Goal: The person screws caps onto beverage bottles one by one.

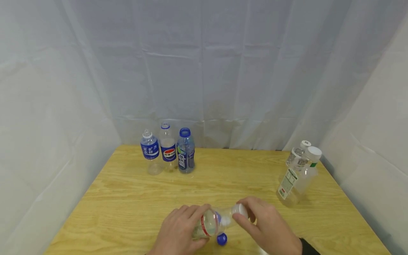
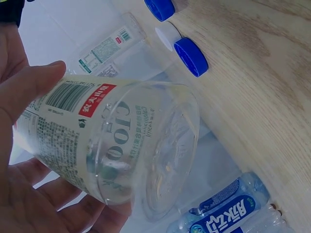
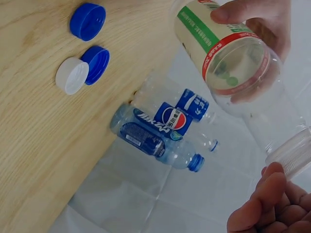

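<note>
My left hand (image 1: 181,228) grips a clear plastic bottle (image 2: 146,145) round its labelled body. The bottle is tilted over the table, its base towards the left and its neck towards the right. At the neck, the thumb and fingers of my right hand (image 1: 267,223) pinch the whitish ribbed cap (image 3: 291,158). Beneath the bottle, two blue caps (image 3: 87,22) and a white cap (image 3: 72,76) lie on the wooden table. The white one touches a blue one in the right wrist view.
Three uncapped bottles stand at the back left: one with a blue label (image 1: 149,150), a Pepsi bottle (image 1: 168,152) and a bluish bottle (image 1: 186,152). Two white-capped clear bottles (image 1: 288,184) stand at the right. Pale sheeting (image 1: 204,78) encloses the table (image 1: 121,202) behind and at the sides.
</note>
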Available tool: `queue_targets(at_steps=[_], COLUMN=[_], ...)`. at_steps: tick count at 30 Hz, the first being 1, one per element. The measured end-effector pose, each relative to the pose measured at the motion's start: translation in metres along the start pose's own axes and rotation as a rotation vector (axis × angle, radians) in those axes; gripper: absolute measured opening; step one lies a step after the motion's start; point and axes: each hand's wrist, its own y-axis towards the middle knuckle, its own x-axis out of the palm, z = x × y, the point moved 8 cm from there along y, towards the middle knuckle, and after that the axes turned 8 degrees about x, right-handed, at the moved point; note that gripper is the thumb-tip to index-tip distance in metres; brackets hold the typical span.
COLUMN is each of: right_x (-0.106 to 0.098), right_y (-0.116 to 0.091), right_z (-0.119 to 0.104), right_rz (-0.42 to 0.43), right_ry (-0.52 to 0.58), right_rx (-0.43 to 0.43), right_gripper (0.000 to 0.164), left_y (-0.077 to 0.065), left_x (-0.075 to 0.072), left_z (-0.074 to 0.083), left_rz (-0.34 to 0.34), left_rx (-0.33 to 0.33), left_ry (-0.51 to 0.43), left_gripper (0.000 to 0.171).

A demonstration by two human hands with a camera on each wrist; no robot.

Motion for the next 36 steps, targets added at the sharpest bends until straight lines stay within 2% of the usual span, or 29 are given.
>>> queue_targets(at_steps=[7,13,15,20,23,29,32,36], right_x=[-0.001,0.001,0.001,-0.002,-0.005,-0.015,-0.023,-0.033], right_y=[0.003,0.005,0.006,0.008,0.009,0.014,0.02,0.03], right_z=[0.005,0.011,0.012,0.011,0.009,0.004,0.002,0.0], right_rz=[-0.005,-0.04,-0.052,-0.037,-0.01,0.037,0.066,0.102], right_ry=[0.033,0.046,0.068,0.082,0.063,0.054,0.028,-0.023], right_rx=[0.095,0.234,0.256,0.203,0.158,0.075,0.045,0.021], right_gripper=[0.013,0.024,0.025,0.024,0.024,0.022,0.019,0.02], left_y=[0.001,0.001,0.001,0.001,0.002,0.003,0.004,0.002], left_x=[-0.003,-0.003,-0.004,-0.007,-0.006,-0.003,-0.006,-0.016], left_z=[0.003,0.003,0.003,0.002,0.001,-0.002,-0.002,-0.002], left_rz=[0.051,0.084,0.1,0.121,0.104,0.082,0.123,0.227], left_rx=[0.012,0.006,0.002,-0.012,-0.023,-0.063,-0.068,-0.031], left_ry=[0.044,0.072,0.078,0.102,0.103,0.054,0.046,0.08], left_gripper=[0.079,0.08,0.08,0.082,0.086,0.092,0.09,0.086])
